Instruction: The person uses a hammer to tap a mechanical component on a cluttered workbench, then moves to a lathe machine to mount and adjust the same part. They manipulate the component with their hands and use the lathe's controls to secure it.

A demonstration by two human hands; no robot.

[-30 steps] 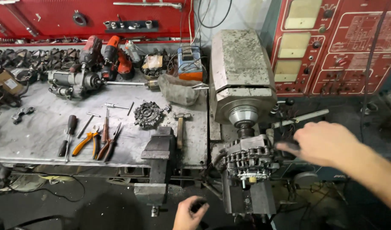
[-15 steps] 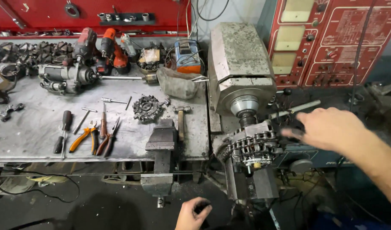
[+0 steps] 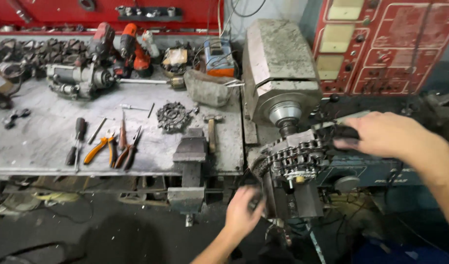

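A grey press machine stands right of the workbench, its round spindle pointing down at a greasy alternator-like part clamped on a dark block. My right hand grips a black-ended lever to the right of that part. My left hand reaches up from below and touches the left side of the dark block, fingers curled around a small dark knob that is mostly hidden.
A grey workbench holds a bench vise, a hammer, orange-handled pliers, a screwdriver, a toothed metal disc, a starter motor and red cordless drills. A red control cabinet stands behind.
My left hand has risen from the bottom edge up to the block's left side. My right hand stays on the lever. The view has shifted slightly rightward and closer.
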